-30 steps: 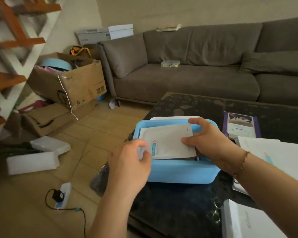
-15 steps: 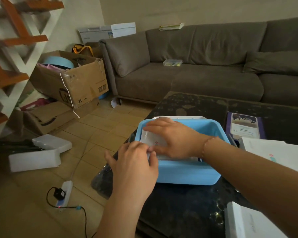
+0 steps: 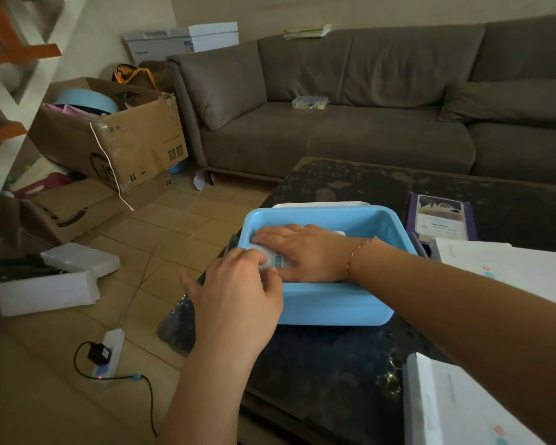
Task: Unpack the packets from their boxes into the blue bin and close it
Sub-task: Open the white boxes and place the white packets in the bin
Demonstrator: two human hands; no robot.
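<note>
- The right hand (image 3: 305, 252) lies flat inside the blue bin (image 3: 334, 303), fingers straight and close together, palm down, pressing on a white packet (image 3: 272, 256).
- The left hand (image 3: 238, 293) comes in over the bin's near-left corner; its fingers are curled at the packet's near-left end, and they touch it, though a pinch cannot be told for sure.
- Only a small patch of the packet shows between the two sets of fingertips, with a blue-and-red mark on it; it lies low in the bin's left half.
- Right of the right hand's wrist, the bin's floor and far-right corner lie bare.
- A white lid (image 3: 318, 204) shows just behind the bin's far rim.
- The bin stands at the left end of a dark table (image 3: 334, 364), whose corner lies under the left wrist.
- Beyond the right forearm lie a purple box (image 3: 440, 216) and a white box (image 3: 507, 268); another white box (image 3: 456, 409) sits at the near right.
- Left of the left hand, the tiled floor holds a power strip (image 3: 108, 351) and white foam blocks (image 3: 45, 290).
</note>
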